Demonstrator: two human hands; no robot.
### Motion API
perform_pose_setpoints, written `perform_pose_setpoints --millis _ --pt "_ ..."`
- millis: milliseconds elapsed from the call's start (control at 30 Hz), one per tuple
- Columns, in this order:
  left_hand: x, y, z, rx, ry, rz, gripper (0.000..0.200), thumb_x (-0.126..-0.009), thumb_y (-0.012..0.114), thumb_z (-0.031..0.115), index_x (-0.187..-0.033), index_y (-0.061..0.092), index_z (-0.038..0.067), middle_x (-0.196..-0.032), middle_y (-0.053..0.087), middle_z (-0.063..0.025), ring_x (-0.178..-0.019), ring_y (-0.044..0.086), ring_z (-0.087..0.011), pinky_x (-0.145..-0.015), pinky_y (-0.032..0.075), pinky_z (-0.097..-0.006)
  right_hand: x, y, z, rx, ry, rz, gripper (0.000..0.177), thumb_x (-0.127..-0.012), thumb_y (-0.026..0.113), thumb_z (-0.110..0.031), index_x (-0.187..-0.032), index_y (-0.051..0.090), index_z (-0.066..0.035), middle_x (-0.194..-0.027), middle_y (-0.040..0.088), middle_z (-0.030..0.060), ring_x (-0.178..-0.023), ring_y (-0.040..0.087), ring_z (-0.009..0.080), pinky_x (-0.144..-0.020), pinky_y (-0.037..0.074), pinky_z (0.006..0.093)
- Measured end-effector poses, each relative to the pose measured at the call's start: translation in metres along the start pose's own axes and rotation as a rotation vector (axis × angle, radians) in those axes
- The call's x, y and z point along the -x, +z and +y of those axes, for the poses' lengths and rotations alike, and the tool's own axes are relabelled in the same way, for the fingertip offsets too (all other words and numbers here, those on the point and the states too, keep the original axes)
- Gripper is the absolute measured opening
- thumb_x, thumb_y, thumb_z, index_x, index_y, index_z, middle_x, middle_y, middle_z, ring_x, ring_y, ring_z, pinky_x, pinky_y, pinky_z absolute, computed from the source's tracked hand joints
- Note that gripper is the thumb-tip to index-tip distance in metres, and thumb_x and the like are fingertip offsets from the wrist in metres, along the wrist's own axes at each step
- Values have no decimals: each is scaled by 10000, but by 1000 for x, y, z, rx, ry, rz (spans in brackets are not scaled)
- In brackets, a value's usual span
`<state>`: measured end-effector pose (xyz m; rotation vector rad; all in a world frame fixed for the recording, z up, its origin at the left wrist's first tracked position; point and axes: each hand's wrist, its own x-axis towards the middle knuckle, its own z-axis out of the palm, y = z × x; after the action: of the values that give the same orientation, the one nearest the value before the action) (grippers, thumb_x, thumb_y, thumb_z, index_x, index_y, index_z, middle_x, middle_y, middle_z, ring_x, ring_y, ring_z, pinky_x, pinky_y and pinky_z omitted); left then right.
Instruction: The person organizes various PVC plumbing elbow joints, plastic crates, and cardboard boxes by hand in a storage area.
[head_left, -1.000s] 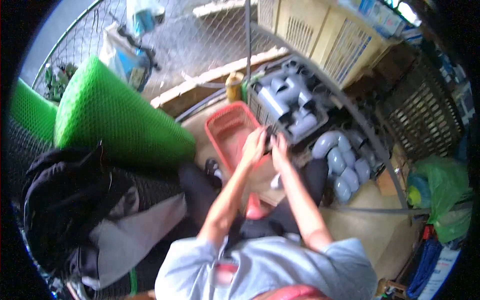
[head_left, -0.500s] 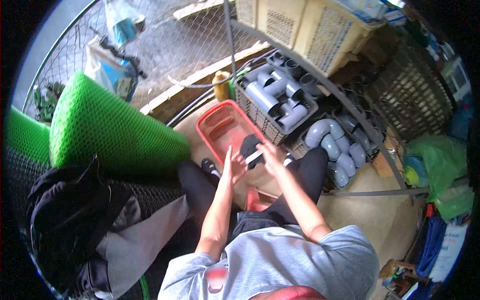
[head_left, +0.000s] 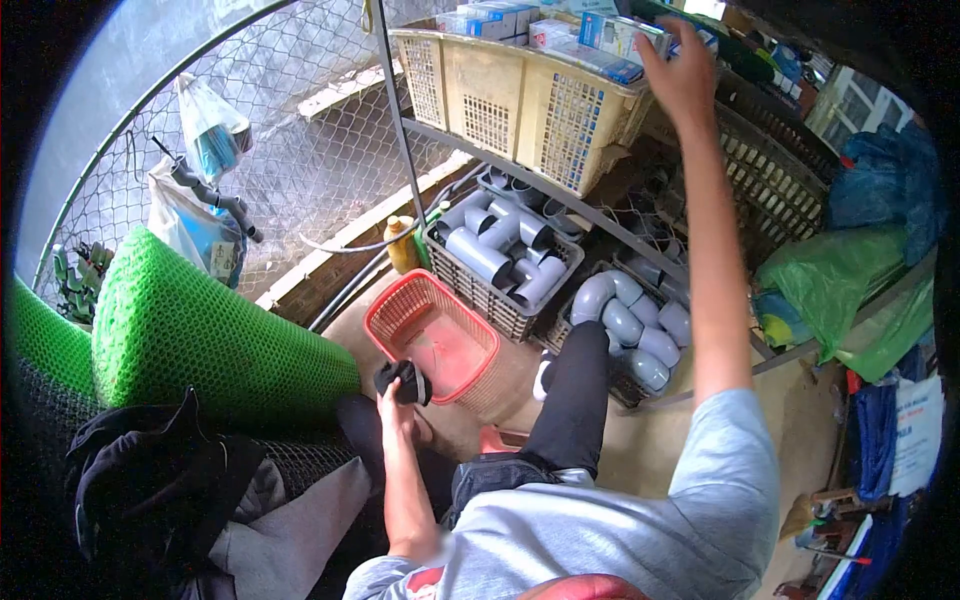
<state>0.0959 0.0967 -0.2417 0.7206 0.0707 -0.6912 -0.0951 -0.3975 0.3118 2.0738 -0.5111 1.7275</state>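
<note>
My left hand [head_left: 398,398] is closed around a crumpled-looking black item [head_left: 405,380], whose exact kind I cannot make out. It is held low, beside the near left corner of a red plastic basket [head_left: 440,345]. My right hand [head_left: 688,75] is raised far to the upper right, thumb and fingers apart, at the end of a small white-and-blue box [head_left: 612,38]. That box lies among several others on top of a cream slatted crate [head_left: 500,95]. Whether the fingertips touch the box is hard to tell.
Grey pipe tees fill a dark crate [head_left: 500,305]; grey elbows [head_left: 620,320] lie beside it. A green mesh roll [head_left: 210,330] stands left. Behind are a wire fence [head_left: 320,130] and a yellow bottle [head_left: 401,243]. Green plastic bags [head_left: 830,290] hang right.
Earlier both hands were together over the red basket with the black item. My right hand has left it and reached up to the boxes; the left keeps the item. The view has shifted.
</note>
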Motion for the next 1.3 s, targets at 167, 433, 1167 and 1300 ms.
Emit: perform_pose_setpoints --millis 167,433,1167,1300 --pt "16 0 -12 -201 51 74 535 -867 678 5 -1385 558 61 -1277 685 -126 -1178 667 -292 -1061 518 -430 -53 61 79 -282 441 -784 1002 -774 899 -525 -1557 454 -86 -1596 440 228 -1416 482 424 -1166 432 482" --pt "17 -21 -16 -156 37 62 517 -875 675 -1 -1376 559 54 -1282 671 -128 -1178 667 -302 -1055 527 -438 -24 70 63 -213 240 -546 731 -787 908 -389 -1361 607 -52 -1449 569 230 -1308 572 412 -1018 522 492" --pt "107 285 70 -551 824 -250 478 -862 641 -138 -1311 573 15 -1382 634 -188 -1285 627 -292 -1119 476 -404 336 -116 -277 -2585 1815 -846 715 -1017 497 -621 -1492 507 -87 -1317 660 162 -1057 717 283 -795 612 469" --pt "118 272 61 -794 902 -477 518 -802 666 -28 -1312 587 16 -1391 625 -216 -1331 596 -332 -1147 447 -485 303 -124 -276 -2156 2011 -565 580 -1117 327 -541 -1494 513 -142 -1314 676 87 -1144 693 268 -956 588 405"
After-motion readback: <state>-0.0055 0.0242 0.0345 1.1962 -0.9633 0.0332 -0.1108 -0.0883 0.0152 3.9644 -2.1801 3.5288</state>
